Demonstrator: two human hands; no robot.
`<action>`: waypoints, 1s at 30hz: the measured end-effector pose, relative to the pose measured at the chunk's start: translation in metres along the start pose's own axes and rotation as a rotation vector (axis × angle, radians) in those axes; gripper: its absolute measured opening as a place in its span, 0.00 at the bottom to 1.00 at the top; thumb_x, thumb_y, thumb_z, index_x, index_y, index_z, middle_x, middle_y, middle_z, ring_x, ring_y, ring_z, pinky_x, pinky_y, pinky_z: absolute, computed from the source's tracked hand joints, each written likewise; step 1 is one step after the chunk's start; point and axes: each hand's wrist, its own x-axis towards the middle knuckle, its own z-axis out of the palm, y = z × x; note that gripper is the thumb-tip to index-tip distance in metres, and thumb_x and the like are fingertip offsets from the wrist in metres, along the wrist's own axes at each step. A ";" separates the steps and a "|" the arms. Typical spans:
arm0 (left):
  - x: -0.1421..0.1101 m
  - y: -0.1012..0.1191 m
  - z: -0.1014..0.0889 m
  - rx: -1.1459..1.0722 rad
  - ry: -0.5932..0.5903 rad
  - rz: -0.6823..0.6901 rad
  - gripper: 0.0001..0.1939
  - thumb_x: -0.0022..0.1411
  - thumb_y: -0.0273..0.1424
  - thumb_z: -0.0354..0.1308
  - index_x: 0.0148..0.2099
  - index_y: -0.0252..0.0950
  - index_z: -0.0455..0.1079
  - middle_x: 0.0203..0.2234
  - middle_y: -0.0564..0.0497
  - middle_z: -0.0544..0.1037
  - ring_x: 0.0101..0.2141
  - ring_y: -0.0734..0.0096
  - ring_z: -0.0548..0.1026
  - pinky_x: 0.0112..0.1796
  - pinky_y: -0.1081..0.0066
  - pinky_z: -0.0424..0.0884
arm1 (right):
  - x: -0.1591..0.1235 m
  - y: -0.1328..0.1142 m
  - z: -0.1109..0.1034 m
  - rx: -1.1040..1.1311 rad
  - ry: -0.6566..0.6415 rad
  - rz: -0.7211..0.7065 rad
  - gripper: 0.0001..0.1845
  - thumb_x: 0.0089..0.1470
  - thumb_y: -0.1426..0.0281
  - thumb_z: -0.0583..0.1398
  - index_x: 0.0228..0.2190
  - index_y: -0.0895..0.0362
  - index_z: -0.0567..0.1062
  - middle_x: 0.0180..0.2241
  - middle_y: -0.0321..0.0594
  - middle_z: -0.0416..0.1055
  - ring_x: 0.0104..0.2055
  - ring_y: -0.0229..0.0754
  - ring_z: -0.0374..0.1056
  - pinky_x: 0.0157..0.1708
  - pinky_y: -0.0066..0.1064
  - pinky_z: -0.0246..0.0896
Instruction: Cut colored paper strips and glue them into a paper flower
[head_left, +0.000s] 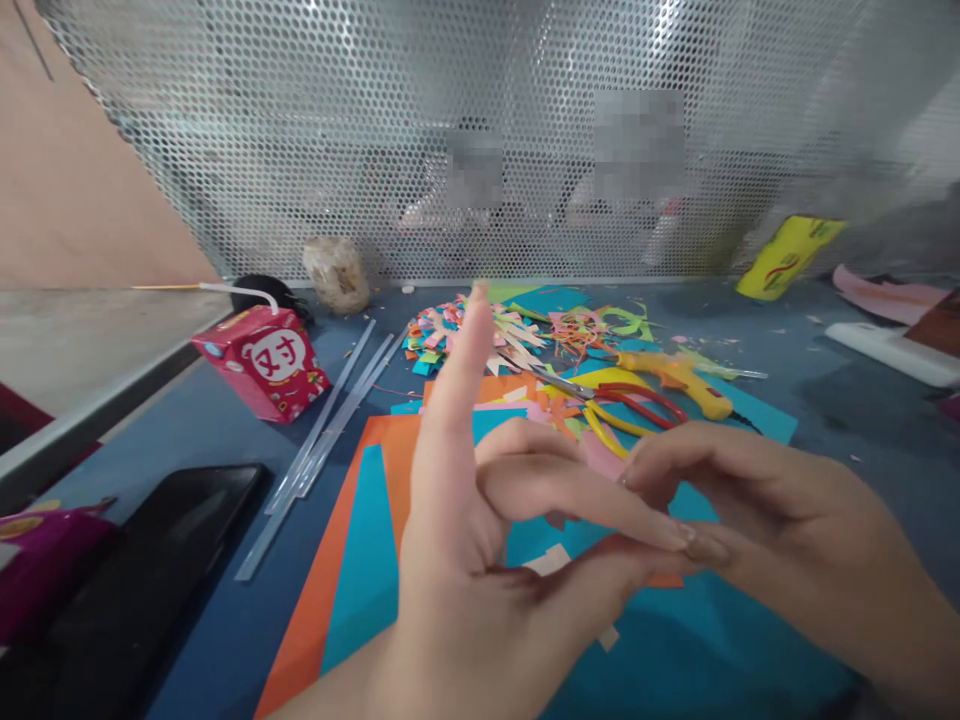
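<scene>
My left hand [480,570] is raised over the sheets of paper, one finger pointing straight up and the thumb and another finger pinched together. Meeting it at that pinch are the fingertips of my right hand [802,540], also closed. Whatever lies between the fingertips is too small or hidden to make out. Beneath both hands spreads blue paper [675,650], with an orange sheet [315,600] under it at the left. Small cream paper scraps [553,560] lie below the left hand. Just beyond are scissors [645,398] with red and yellow handles and a yellow glue gun [675,378].
Clear glue sticks [334,440], a red drink carton [271,362] with a straw and a black phone [142,590] lie left. Cut paper pieces [435,335] are heaped at the back, near a jar [336,274]. A perforated metal panel [375,120] stands behind; a yellow packet [787,258] leans there.
</scene>
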 end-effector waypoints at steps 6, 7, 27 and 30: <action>0.002 0.000 -0.001 -0.051 -0.036 -0.076 0.42 0.50 0.17 0.62 0.61 0.50 0.50 0.24 0.60 0.80 0.26 0.75 0.75 0.34 0.70 0.73 | 0.001 -0.002 -0.003 -0.001 -0.018 -0.009 0.03 0.47 0.66 0.63 0.28 0.48 0.74 0.24 0.25 0.72 0.26 0.30 0.69 0.26 0.12 0.65; 0.003 0.000 -0.002 -0.054 -0.041 -0.084 0.41 0.50 0.16 0.62 0.60 0.50 0.51 0.24 0.61 0.80 0.26 0.76 0.75 0.35 0.70 0.73 | 0.001 -0.002 -0.004 -0.005 -0.021 -0.006 0.03 0.47 0.67 0.63 0.28 0.48 0.74 0.24 0.25 0.72 0.26 0.29 0.68 0.27 0.12 0.64; 0.001 -0.003 0.000 -0.111 -0.097 -0.187 0.42 0.51 0.18 0.62 0.61 0.43 0.44 0.26 0.59 0.78 0.30 0.74 0.75 0.34 0.70 0.70 | -0.006 -0.005 -0.005 0.085 -0.087 0.005 0.06 0.55 0.64 0.57 0.30 0.51 0.72 0.28 0.31 0.74 0.29 0.32 0.70 0.28 0.16 0.66; 0.001 -0.002 0.001 -0.124 -0.102 -0.170 0.39 0.51 0.19 0.62 0.60 0.46 0.48 0.27 0.59 0.79 0.30 0.74 0.76 0.33 0.71 0.72 | -0.004 -0.005 -0.003 0.055 -0.064 -0.005 0.05 0.55 0.65 0.57 0.28 0.51 0.72 0.27 0.29 0.74 0.28 0.31 0.70 0.27 0.15 0.65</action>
